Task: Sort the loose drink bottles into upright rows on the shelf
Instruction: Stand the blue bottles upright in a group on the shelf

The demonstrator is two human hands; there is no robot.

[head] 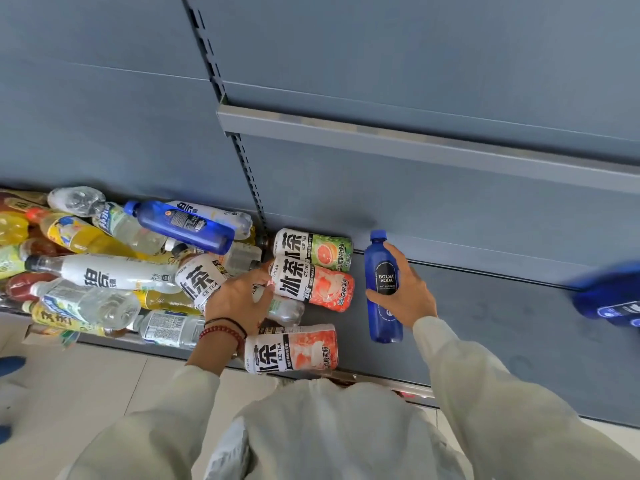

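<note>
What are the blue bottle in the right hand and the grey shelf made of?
Blue bottle: probably plastic, translucent and glossy; light glows through its lower body. Shelf: looks like painted metal, matte grey-blue, judging by the slotted upright strip behind.

The shelf (485, 306) and its back panel (381, 46) are showing a flat blue-grey. Right of centre, the soda bottle (377, 261) is glowing cobalt blue and carrying a black label with white lettering. Just left of it, the far ice tea bottle (313, 249) is wearing white with bold black characters, running into green with a pink grapefruit slice. The middle ice tea bottle (311, 289) and near ice tea bottle (294, 348) are pairing the same white and black with coral-pink artwork. In the left pile, a lying blue bottle (180, 221) is showing a dark label, a white bottle (104, 271) black characters, and a yellow bottle (76, 235) a bright cartoon label. Red-bead and black bracelets (223, 330) are circling a wrist above pale off-white sleeves (485, 375). The floor (104, 368) is showing pale beige tiles.
</note>
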